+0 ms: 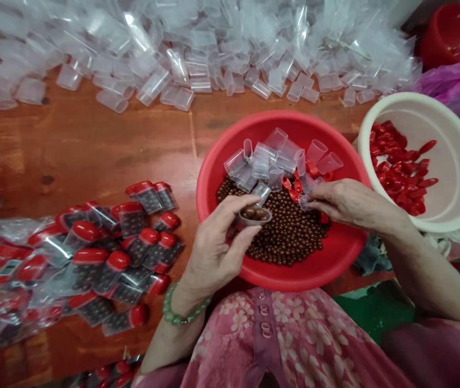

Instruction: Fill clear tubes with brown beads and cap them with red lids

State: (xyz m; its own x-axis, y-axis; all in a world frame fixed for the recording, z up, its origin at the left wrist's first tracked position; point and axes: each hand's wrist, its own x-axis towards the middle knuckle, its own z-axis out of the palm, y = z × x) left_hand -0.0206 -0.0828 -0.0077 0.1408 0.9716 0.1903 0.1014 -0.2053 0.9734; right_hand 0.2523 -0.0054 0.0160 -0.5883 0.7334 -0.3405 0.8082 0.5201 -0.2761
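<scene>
My left hand [220, 237] is closed around a small clear plastic container [256, 221], its oval mouth facing up and brown balls inside. Fingers of my right hand [341, 202] are pinched on another clear piece [303, 202], which looks like an empty container partly hidden by the fingers. Both hands are over a red basin [217, 140]. Brown balls [286, 237] lie heaped in it, with several empty clear containers [262, 161] at its far side. Among these are a few red caps [292, 188].
To the right stands a white basin [452, 156] with red caps [403, 172]. Filled, red-capped containers [109, 258] lie in a pile on the wooden table [141, 134] at left. A large heap of empty clear containers [201, 59] spans the back. A purple bag [452, 89] sits at far right.
</scene>
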